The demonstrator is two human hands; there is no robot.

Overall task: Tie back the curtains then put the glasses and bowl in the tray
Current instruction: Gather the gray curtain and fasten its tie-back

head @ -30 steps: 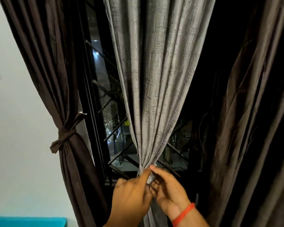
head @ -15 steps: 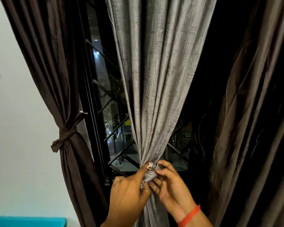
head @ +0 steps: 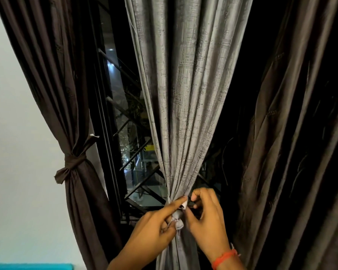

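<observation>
Grey curtain (head: 185, 94) hangs vertical, hands (head: 180, 217) pinching tie (head: 177, 216).

left hand (head: 154, 228) dropped, pinching tie (head: 177, 221) lower

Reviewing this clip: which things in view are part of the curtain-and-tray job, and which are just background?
Part of the job:
- grey curtain, gathered
- grey tie strip, being knotted round it
- left hand and right hand, both pinching the strip
- left brown curtain, already tied
- right brown curtain, hanging loose

Background:
- window grille
- white wall
- teal edge, bottom left

No glasses, bowl or tray in view.
</observation>
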